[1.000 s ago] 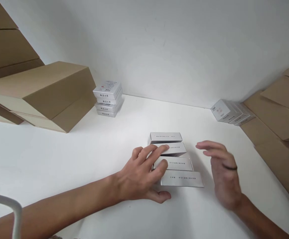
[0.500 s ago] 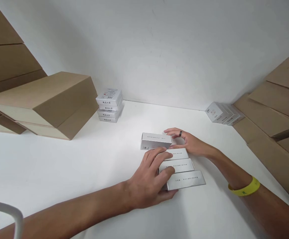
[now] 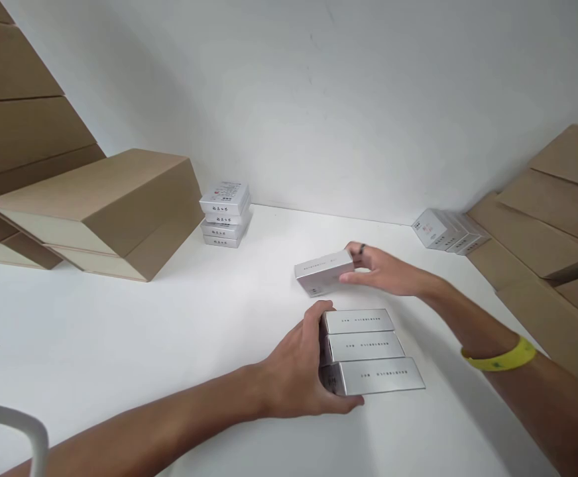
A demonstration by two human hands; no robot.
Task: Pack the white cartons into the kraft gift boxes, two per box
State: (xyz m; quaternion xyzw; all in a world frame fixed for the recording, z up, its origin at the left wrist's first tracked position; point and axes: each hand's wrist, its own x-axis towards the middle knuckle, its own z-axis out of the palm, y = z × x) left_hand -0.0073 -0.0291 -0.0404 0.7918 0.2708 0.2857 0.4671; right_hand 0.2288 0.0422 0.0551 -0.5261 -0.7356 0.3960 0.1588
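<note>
Three silver-white boxes [image 3: 367, 346] stand side by side on the white table, their narrow printed faces up. My left hand [image 3: 301, 364] is wrapped round their left ends, with the thumb at the near side and a finger at the far side. Just beyond them, my right hand [image 3: 376, 268] grips the right end of a single silver-white box [image 3: 323, 270] between thumb and fingers. That box is tilted and stands apart from the three. A dark ring is on the right hand and a yellow band [image 3: 502, 356] circles the wrist.
A stack of several silver-white boxes [image 3: 225, 215] stands at the back left, beside large brown cartons [image 3: 140, 205]. More silver-white boxes [image 3: 448, 232] lean at the back right against brown cartons [image 3: 542, 232]. A pale curved bar [image 3: 15, 417] is at the lower left.
My right hand has closed on the single box, which has tilted and shifted away from the three. The left hand's fingers have moved off the tops of the three boxes to their left ends.
</note>
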